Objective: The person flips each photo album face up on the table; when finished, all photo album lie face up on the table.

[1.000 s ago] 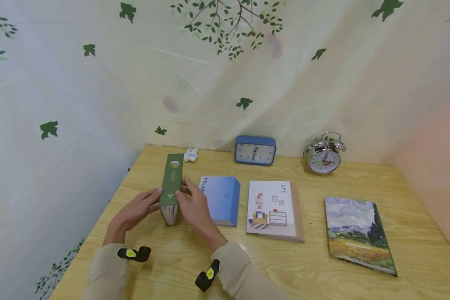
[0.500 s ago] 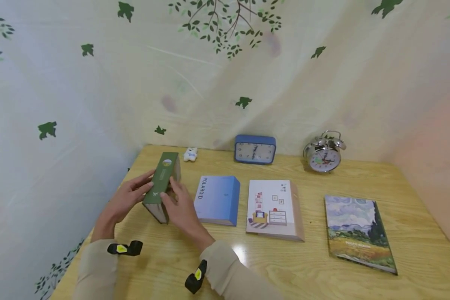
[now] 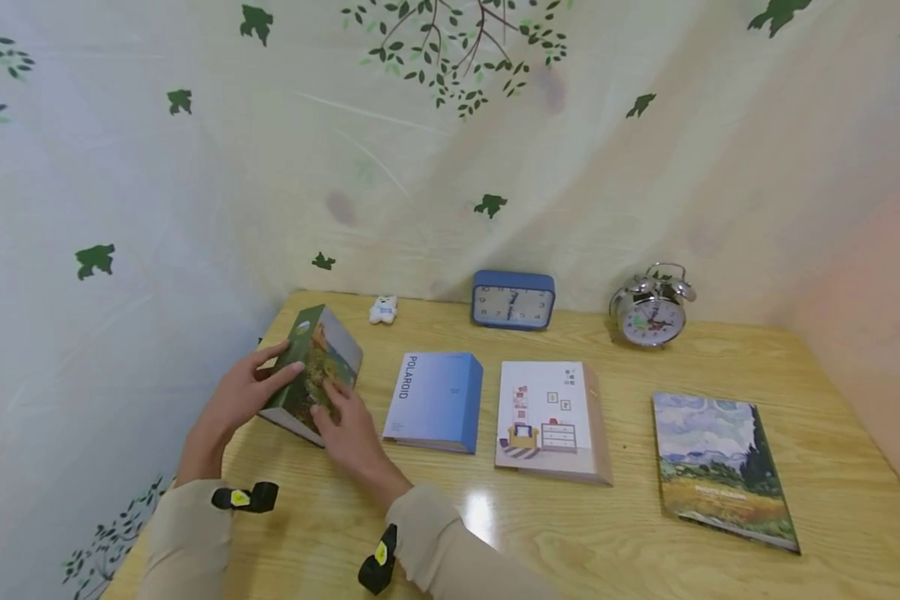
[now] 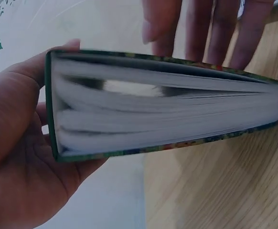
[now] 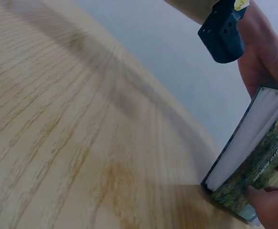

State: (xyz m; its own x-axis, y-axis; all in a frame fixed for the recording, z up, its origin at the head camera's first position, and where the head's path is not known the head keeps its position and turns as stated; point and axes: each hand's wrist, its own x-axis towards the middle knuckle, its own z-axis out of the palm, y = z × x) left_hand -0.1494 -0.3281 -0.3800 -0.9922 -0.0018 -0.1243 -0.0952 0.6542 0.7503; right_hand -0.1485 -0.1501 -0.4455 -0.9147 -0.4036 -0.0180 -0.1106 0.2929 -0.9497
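A thick green photo album [image 3: 328,346] with a painted cover tilts at the table's left side, its spine raised towards the left. My left hand [image 3: 234,398] holds it by the spine, thumb on the front cover and fingers underneath, as the left wrist view shows beside the page edges [image 4: 172,107]. The fingers of my right hand [image 3: 356,437] rest on the painted cover without wrapping round the album. In the right wrist view the lower edge of the album [image 5: 244,148] touches or nearly touches the wood.
Right of the album lie a blue Polaroid album [image 3: 433,400], a white illustrated album [image 3: 543,417] and a landscape-covered album [image 3: 720,467]. Along the back stand a small white bear figure [image 3: 383,310], a blue clock [image 3: 513,300] and a silver twin-bell alarm clock [image 3: 651,312].
The green album has moved left and tipped from spine-up towards its back, so its painted front cover now shows. Both hands moved left with it, and the right fingers shifted onto the cover.
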